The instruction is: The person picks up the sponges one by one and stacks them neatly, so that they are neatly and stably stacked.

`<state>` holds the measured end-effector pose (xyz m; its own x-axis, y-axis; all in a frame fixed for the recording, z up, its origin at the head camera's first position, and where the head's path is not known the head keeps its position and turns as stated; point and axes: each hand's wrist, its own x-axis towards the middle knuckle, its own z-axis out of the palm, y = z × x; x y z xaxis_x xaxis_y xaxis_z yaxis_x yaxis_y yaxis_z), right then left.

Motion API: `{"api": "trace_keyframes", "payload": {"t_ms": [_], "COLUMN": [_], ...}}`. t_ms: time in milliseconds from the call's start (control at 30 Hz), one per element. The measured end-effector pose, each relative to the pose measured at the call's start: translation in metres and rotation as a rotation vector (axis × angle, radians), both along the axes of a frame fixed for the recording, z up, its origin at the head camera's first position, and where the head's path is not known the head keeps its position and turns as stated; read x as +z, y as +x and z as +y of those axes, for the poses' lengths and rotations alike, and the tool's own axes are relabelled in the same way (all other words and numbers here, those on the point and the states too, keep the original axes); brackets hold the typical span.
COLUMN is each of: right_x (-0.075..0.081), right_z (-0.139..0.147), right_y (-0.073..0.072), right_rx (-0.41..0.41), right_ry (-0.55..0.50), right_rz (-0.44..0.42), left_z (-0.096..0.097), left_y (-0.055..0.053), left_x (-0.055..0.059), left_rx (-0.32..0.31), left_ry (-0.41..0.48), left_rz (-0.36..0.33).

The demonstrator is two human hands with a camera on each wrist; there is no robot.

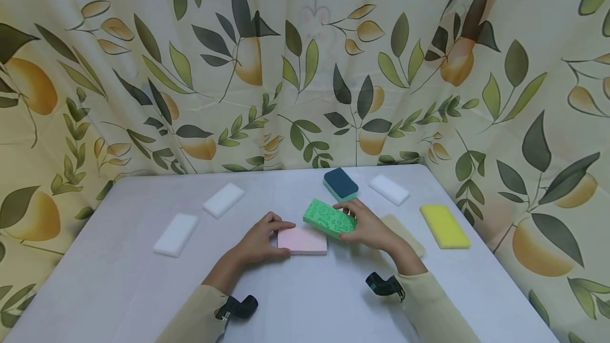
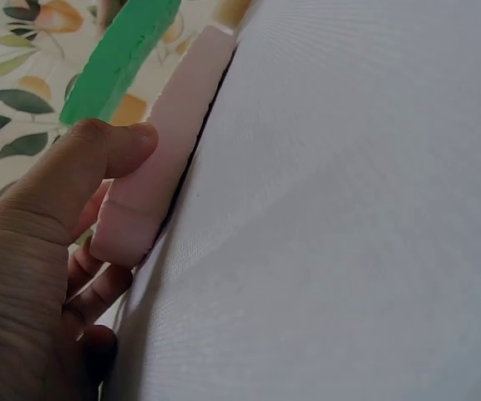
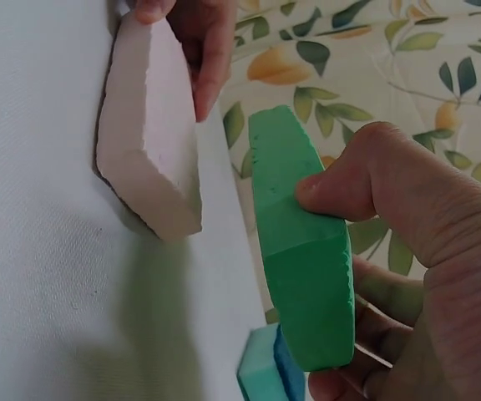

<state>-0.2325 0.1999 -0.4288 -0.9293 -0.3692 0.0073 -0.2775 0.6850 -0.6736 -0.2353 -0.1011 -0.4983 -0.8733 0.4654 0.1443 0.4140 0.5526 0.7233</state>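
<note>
My right hand pinches a green patterned sponge between thumb and fingers, lifted off the table and tilted. In the right wrist view the green sponge hangs apart from the pink one. A pink sponge lies on the table under a dark thin layer along its bottom edge. My left hand grips its left end, thumb on the near side and fingers on the far side. The left wrist view shows the thumb pressed on the pink sponge's side.
White sponges lie on the left, another white one at the back right. A dark-topped teal sponge sits behind the green one. A beige sponge is partly behind my right hand; a yellow sponge lies near the table's right edge.
</note>
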Motion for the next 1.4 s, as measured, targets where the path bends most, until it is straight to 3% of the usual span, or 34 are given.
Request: {"api": "trace_keyframes", "payload": {"t_ms": [933,1400], "right_x": [-0.001,-0.006], "right_z": [-0.013,-0.021], "right_y": [0.0,-0.002], "right_rx": [0.177,0.23], "right_ry": [-0.055,-0.051], "right_rz": [-0.069,-0.081], "left_z": [-0.003,-0.003], "left_y": [0.002,0.001], "left_x": [-0.004,-0.007], "left_rx": [0.022,0.018], "left_ry": [0.005,-0.019], "left_rz": [-0.034,0.001]}}
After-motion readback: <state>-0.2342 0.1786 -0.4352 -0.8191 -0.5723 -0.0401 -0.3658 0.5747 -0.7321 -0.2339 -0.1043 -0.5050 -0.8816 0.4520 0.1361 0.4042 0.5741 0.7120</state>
